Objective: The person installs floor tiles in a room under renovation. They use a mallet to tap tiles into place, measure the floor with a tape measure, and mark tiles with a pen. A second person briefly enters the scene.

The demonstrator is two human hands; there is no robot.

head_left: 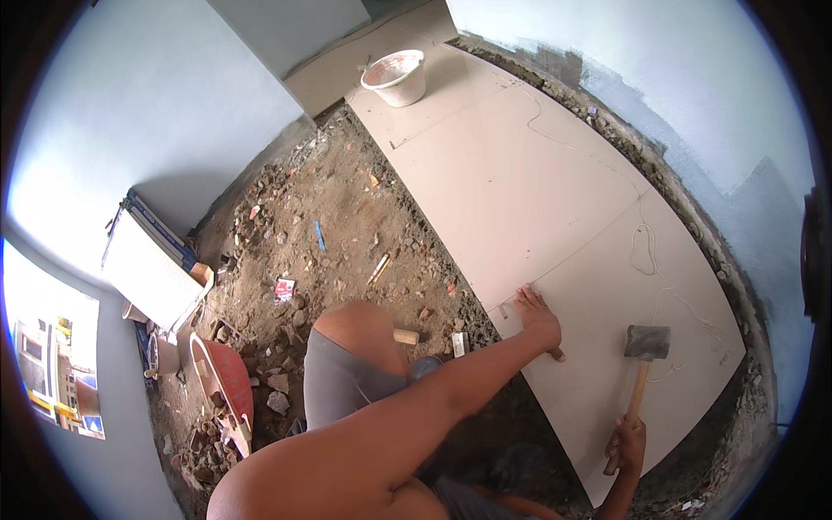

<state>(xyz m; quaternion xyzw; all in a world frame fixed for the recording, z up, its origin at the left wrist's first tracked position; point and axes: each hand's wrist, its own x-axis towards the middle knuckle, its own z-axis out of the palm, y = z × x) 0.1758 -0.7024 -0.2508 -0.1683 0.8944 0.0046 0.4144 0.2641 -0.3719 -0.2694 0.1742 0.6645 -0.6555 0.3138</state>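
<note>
My left hand lies with its fingers spread on a large cream floor tile, close to the joint with the tile beyond it. A small clip-like piece shows beside that joint, near the tile's left edge. At the lower right, my right hand is closed round the wooden handle of a rubber mallet. The mallet's dark head is over the same tile; whether it touches the surface I cannot tell. A thin pale string trails loosely over the tiles to the right of my left hand.
A white bucket stands on the far tiles. Rough soil with rubble and litter borders the tiles on the left. Farther left are a red wheelbarrow-like tray and a stack of boxed panels. A pale blue wall runs along the right.
</note>
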